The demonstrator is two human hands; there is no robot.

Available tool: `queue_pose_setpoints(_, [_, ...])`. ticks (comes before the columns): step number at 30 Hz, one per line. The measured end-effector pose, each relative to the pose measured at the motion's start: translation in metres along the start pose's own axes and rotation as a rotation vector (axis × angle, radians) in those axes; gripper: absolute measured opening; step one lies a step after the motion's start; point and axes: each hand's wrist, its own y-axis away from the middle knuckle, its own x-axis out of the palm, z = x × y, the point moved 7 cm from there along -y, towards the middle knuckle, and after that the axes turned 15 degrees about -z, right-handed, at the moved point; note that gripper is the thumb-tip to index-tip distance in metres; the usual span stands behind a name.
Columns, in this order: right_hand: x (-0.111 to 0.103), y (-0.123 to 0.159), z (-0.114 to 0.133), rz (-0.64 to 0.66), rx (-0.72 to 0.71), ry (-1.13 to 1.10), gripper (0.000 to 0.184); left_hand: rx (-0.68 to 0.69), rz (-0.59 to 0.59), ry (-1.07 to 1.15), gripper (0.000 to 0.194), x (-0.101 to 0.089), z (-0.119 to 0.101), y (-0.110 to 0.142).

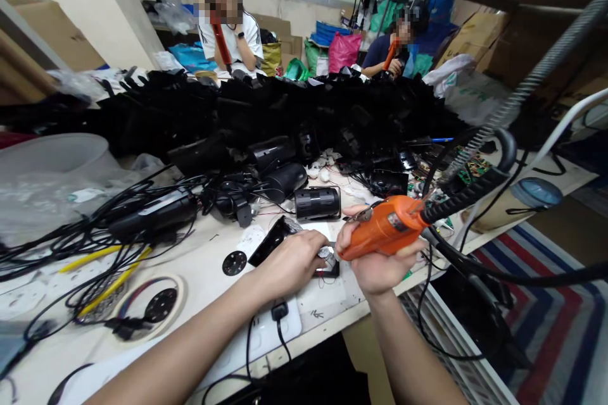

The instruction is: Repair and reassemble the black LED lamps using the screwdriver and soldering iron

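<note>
My right hand (380, 269) is wrapped round an orange electric screwdriver (387, 224), held sideways with its tip end pointing left. My left hand (297, 259) is closed over an open black plastic housing (273, 239) lying on the bench. Its fingertips meet beside the screwdriver's tip, over a small whitish part (327, 254) with thin wires. The exact contact of tip and part is hidden by the fingers. Just beyond my hands lies a black cylindrical housing (318, 202). A black perforated disc (234, 262) rests left of my left hand.
A large heap of black plastic parts (285, 107) spans the bench's far side. Black cables (156, 202), a tape roll (178, 313) and a power strip (285, 323) lie nearby. The screwdriver's thick cable and a spring (522, 88) hang at right. Two people sit opposite, holding orange screwdrivers.
</note>
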Motion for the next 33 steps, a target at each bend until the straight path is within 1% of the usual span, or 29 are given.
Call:
queue_pose_setpoints(3, [0.0, 0.0, -0.001, 0.003, -0.001, -0.014, 0.056, 0.002, -0.002, 0.008, 0.004, 0.0, 0.001, 0.001])
queue_pose_setpoints(6, [0.0, -0.001, -0.003, -0.023, -0.001, -0.012, 0.055, 0.009, -0.013, 0.031, 0.007, -0.001, 0.001, 0.001])
queue_pose_setpoints(9, [0.004, -0.003, -0.002, -0.026, -0.024, 0.008, 0.059, 0.008, -0.016, 0.045, 0.008, -0.001, 0.003, 0.001])
queue_pose_setpoints(14, [0.013, -0.001, 0.0, 0.037, -0.067, 0.052, 0.068, 0.005, -0.011, 0.075, 0.006, -0.001, 0.003, 0.0])
queue_pose_setpoints(18, [0.014, 0.0, 0.0, 0.077, -0.035, 0.053, 0.077, -0.003, -0.025, 0.101, 0.007, 0.0, 0.004, 0.001])
queue_pose_setpoints(21, [0.014, 0.001, 0.0, 0.09, -0.034, 0.05, 0.076, -0.014, -0.037, 0.11, 0.004, 0.003, 0.006, 0.002])
queue_pose_setpoints(26, [0.012, 0.001, 0.0, 0.078, -0.081, 0.025, 0.072, -0.027, -0.054, 0.135, 0.005, 0.005, 0.008, 0.003])
queue_pose_setpoints(31, [0.013, 0.0, -0.002, 0.089, -0.019, 0.016, 0.071, -0.042, -0.071, 0.111, 0.005, 0.004, 0.006, 0.002])
queue_pose_setpoints(33, [0.014, 0.0, -0.001, 0.085, -0.023, 0.019, 0.072, -0.082, -0.09, 0.117, 0.006, 0.005, 0.006, 0.0])
